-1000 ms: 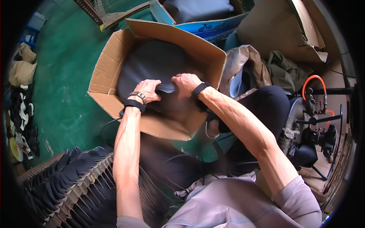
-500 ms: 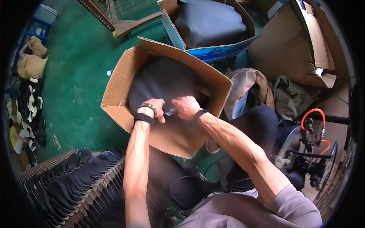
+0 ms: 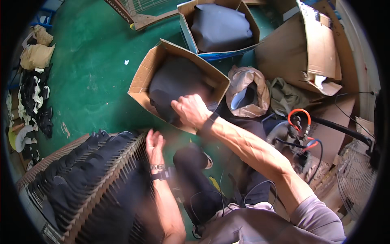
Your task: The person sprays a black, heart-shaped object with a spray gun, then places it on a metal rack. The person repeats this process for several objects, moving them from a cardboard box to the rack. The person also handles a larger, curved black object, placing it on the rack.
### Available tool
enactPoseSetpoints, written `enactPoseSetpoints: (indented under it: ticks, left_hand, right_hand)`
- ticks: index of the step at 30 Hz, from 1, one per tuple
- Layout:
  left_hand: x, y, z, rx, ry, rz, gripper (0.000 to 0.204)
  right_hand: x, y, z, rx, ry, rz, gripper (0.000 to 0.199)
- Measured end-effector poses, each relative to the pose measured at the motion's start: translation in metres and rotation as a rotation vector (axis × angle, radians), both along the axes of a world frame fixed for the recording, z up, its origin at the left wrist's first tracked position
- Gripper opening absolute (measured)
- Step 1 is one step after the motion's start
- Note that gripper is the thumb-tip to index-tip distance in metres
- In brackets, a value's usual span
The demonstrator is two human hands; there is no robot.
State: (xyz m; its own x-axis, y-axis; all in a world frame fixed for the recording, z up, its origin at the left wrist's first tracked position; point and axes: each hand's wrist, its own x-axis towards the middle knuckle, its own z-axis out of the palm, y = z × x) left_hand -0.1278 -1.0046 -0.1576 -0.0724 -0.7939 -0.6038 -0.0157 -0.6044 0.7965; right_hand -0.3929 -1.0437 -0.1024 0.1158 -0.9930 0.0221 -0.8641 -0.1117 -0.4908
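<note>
My right hand (image 3: 191,110) is over the near side of an open cardboard box (image 3: 141,77). Its fingers are closed on a dark flat piece (image 3: 161,101) with a rounded edge, blurred against the dark sheet material (image 3: 178,73) inside the box. My left hand (image 3: 154,143), fingers stretched and somewhat apart, is beside the upper right corner of a slatted rack (image 3: 101,187) and holds nothing that I can see. Many dark, curved flat pieces (image 3: 77,173) stand in rows between the rack's slats.
Behind the box stands a second carton (image 3: 185,30) with grey sheet material. To the right are an open brown paper sack (image 3: 248,77), olive cloth (image 3: 286,95), a machine with an orange hose (image 3: 298,112) and a fan (image 3: 359,175). A wire cart (image 3: 140,20) stands at the far side.
My left hand has left the box and moved down toward the rack. My right hand stays over the box with the dark piece. The view has shifted, showing more of the rack.
</note>
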Motion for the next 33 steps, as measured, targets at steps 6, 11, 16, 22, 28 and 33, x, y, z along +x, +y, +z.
enactPoseSetpoints:
  ticks: [6, 11, 16, 22, 28, 33]
  left_hand:
    - [0.012, 0.077, 0.025, -0.059, 0.233, -0.246, 0.049]
    - [0.012, 0.137, 0.091, 0.436, 0.783, -0.227, 0.057]
    - [0.014, 0.193, 0.164, 0.557, 0.945, -0.431, 0.063]
    - [0.001, 0.244, 0.230, 0.567, 1.058, -0.634, 0.070]
    - [0.006, 0.310, 0.337, 0.536, 1.093, -0.663, 0.074]
    - [0.004, 0.415, 0.475, 0.509, 0.816, -0.755, 0.081]
  right_hand:
    - [0.034, 0.114, 0.224, 0.173, -0.098, -0.014, 0.024]
    - [0.036, 0.208, 0.425, 0.292, -0.234, -0.190, 0.032]
    - [0.038, 0.308, 0.544, 0.256, -0.412, -0.389, 0.028]
    - [0.065, 0.437, 0.601, 0.191, -0.457, -0.690, 0.033]
    - [0.086, 0.589, 0.610, 0.046, -0.721, -1.134, 0.036]
    - [0.108, 0.749, 0.605, -0.366, -1.118, -1.318, 0.043]
